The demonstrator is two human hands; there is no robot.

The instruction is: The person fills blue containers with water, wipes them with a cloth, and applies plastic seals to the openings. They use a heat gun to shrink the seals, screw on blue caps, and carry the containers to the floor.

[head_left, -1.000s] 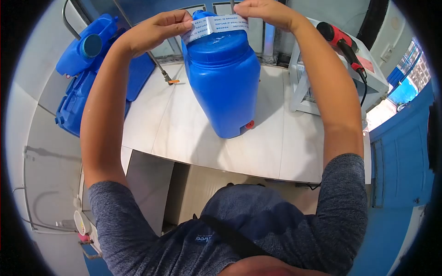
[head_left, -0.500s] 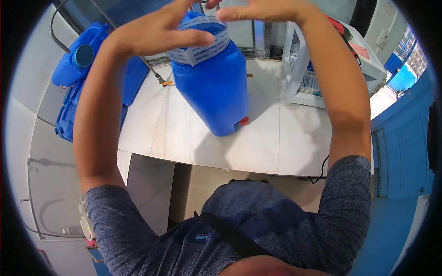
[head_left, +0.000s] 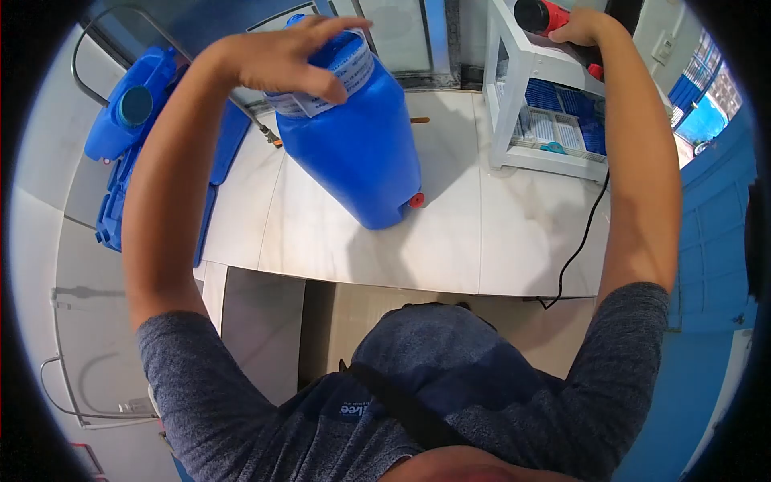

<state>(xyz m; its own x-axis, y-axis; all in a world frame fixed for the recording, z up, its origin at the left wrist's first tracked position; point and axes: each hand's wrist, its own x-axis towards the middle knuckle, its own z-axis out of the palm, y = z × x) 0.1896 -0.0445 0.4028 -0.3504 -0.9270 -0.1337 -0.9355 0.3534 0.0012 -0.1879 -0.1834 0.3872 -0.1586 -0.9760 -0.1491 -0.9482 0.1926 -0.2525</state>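
R hand [head_left: 585,29] gone from jug [head_left: 353,157] to red tool [head_left: 554,18], fingers round it, prob. light, stiff, best held midbody; L hand [head_left: 277,60] fingers splayed by seal band [head_left: 354,75].

On my feed I saw what seemed a refilling shop: jugs [head_left: 132,108] and a tap [head_left: 274,139] left of the blue container [head_left: 353,165].

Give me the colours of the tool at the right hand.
Red and black: the tool has a red body and black end, as the head view shows.
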